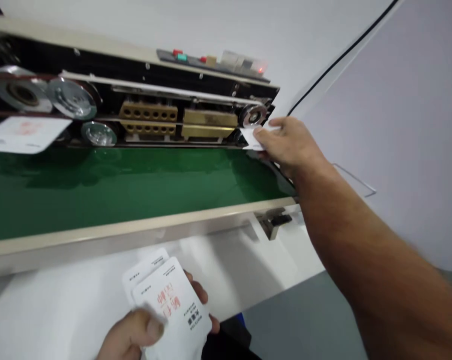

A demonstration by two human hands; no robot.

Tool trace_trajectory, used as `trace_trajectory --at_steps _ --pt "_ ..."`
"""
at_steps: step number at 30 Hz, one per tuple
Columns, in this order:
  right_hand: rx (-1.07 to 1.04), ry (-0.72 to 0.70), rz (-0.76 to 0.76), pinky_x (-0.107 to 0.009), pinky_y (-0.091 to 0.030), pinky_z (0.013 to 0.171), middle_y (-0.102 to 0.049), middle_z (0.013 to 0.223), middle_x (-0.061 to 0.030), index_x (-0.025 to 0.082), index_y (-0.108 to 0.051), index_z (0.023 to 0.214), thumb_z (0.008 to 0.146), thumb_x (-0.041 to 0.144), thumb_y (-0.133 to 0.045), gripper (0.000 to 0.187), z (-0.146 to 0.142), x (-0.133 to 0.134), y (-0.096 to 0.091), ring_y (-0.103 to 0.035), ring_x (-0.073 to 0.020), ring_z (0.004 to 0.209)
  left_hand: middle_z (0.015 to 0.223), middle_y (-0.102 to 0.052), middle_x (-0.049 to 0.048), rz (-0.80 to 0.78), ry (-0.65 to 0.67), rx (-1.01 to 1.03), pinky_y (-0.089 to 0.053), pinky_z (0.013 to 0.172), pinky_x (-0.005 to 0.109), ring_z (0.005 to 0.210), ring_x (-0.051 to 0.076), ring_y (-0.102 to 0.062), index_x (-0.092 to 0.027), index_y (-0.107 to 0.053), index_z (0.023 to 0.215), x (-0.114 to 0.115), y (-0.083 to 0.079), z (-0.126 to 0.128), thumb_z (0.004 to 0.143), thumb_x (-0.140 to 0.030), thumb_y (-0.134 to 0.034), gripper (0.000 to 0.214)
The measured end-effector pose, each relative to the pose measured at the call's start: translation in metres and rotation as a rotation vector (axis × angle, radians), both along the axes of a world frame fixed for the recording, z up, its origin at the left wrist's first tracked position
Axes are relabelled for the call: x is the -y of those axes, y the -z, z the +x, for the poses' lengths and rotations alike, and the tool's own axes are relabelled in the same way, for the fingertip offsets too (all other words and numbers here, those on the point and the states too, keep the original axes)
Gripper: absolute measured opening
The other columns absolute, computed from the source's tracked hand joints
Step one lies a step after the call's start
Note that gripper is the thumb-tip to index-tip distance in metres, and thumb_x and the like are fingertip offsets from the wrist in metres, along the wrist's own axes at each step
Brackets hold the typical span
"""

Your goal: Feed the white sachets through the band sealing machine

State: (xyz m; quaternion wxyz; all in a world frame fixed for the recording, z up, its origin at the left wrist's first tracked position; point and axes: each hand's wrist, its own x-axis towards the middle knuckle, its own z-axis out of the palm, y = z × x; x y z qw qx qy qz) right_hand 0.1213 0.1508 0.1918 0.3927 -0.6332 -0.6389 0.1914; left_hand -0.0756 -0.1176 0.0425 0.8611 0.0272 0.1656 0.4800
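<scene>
My left hand [143,330] is closed around a small stack of white pouches [171,300] with red and black print, held low in front of the machine. My right hand [286,142] reaches to the right end of a band sealing machine [135,105] and pinches a single white pouch [253,139] at the intake next to a metal wheel [253,115]. Another white pouch [23,134] with red print sits at the machine's left end, above the green conveyor belt [128,185].
Brass heating blocks [176,122] and metal pulleys [71,97] line the machine's open front. A control panel [214,62] with coloured buttons sits on top. A black cable [342,55] runs along the white wall. A metal latch [273,222] hangs under the belt's frame.
</scene>
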Motion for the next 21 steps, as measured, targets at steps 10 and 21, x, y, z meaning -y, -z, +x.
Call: trace_trajectory --at_steps 10,21 --pt "0.280 -0.752 0.162 -0.046 -0.048 0.096 -0.044 0.124 -0.0115 0.023 -0.036 0.134 0.094 0.052 -0.062 0.056 -0.037 0.191 0.064 -0.047 -0.0297 0.114 0.056 -0.069 0.0038 -0.143 0.114 -0.027 -0.045 0.050 0.026 0.054 0.020 -0.066 -0.011 -0.077 0.092 0.000 0.005 -0.008 0.071 -0.032 -0.064 0.032" --pt "-0.323 -0.681 -0.275 -0.029 -0.052 0.078 -0.048 0.101 -0.0016 0.032 -0.030 0.140 0.095 0.020 -0.053 0.052 -0.026 0.217 0.130 -0.052 -0.0142 0.087 0.059 -0.072 0.0072 -0.088 0.143 -0.350 -0.052 0.064 0.033 0.066 0.026 -0.072 -0.012 -0.078 0.084 -0.001 0.010 -0.005 0.072 -0.039 -0.070 0.031"
